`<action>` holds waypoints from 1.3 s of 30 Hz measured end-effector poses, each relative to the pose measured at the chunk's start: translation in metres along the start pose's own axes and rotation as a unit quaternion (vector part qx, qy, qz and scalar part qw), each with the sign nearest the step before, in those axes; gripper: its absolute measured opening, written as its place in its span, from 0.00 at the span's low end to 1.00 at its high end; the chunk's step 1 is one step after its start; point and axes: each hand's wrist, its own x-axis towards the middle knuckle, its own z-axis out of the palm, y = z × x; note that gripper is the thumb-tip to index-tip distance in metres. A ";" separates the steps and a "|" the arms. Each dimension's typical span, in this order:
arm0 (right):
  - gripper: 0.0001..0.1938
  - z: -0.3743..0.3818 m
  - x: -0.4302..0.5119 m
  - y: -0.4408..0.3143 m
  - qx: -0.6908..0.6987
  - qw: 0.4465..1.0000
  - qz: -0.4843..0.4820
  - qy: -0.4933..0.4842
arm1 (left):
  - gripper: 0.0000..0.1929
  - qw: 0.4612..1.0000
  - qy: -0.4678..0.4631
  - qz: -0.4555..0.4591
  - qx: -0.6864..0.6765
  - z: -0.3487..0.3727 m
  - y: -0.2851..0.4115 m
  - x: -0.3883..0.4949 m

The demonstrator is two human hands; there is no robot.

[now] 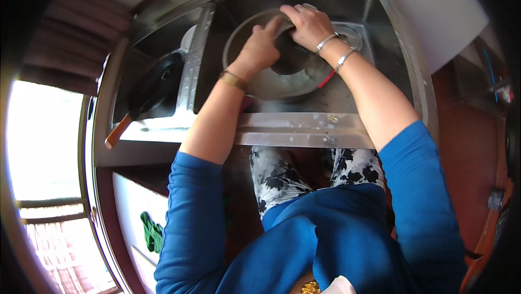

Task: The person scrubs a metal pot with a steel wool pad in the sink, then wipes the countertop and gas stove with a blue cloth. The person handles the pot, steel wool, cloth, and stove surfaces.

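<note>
A large round basin sits in the main bay of a stainless steel sink, with a dark round vessel tilted inside it. At the far side of this vessel, my right hand is closed around its rim, wearing two silver bangles. My left hand is over the vessel's left side, its index finger pointing at the far rim. Blur hides whether the left fingers grip or only touch it. A red patch shows on the basin's right edge.
A dark frying pan lies in the smaller left sink bay, its wooden handle jutting over the front edge. A white round item stands behind it. A metal divider separates the bays. The sink's front ledge is wet.
</note>
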 end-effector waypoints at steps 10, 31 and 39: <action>0.17 0.025 0.005 -0.002 0.368 0.795 0.481 0.025 | 0.42 0.892 0.167 -0.072 -0.414 0.014 -0.020 0.018; 0.28 0.012 0.005 0.002 0.040 0.863 0.305 -0.402 | 0.41 0.979 0.113 -0.162 0.045 0.001 -0.012 0.006; 0.24 -0.014 -0.009 -0.059 0.044 0.795 0.034 -0.604 | 0.38 0.972 -0.136 -0.078 0.176 0.030 -0.017 -0.002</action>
